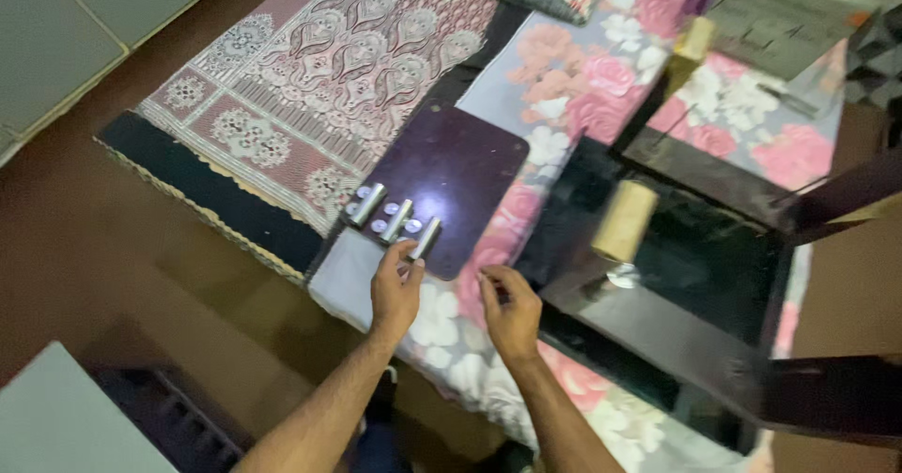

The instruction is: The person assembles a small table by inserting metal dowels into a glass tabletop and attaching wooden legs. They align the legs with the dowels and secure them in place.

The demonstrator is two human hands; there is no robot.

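From the head view, the left hand point(395, 290) pinches a small silver metal cylinder point(425, 238) at the near edge of the dark purple rectangular board point(451, 177); likely stiff, slick, best gripped mid-barrel. The right hand point(510, 311) hovers half-curled, empty. Two more cylinders point(381, 210) crowd alongside; the black-framed stand with cork-coloured rollers point(625, 221) sits right on the floral-clothed surface point(573, 88).

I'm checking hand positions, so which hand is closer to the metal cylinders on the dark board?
Left. The left hand touches the nearest of the metal cylinders on the dark board. The right hand sits apart, lower right on the floral cloth.
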